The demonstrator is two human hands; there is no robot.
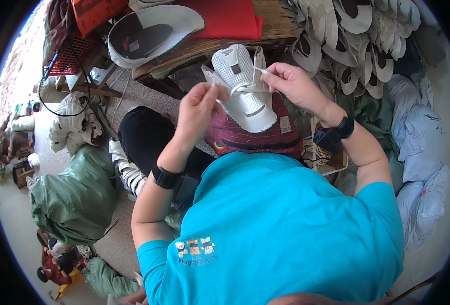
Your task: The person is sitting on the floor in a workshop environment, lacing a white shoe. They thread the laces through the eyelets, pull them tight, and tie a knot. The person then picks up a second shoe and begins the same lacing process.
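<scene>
A white shoe upper (255,118) with a perforated tongue lies on the dark red striped cloth (235,134) over my lap, its toe toward me. A white shoelace (249,88) crosses over its throat. My left hand (200,104), at the upper's left side, is closed in a pinch with a pale lace end at the fingertips. On the other side, my right hand (291,84) pinches the other lace end, its white tip pointing left just above the upper's edge. Both wrists wear black bands.
Ahead stands a wooden bench (273,23) with a red sheet (230,20) and a white visor-shaped piece (156,33). Many pale shoe uppers (331,30) hang at the upper right. White sacks (421,132) line the right; a green sack (75,195) sits left. Another person (54,269) is at lower left.
</scene>
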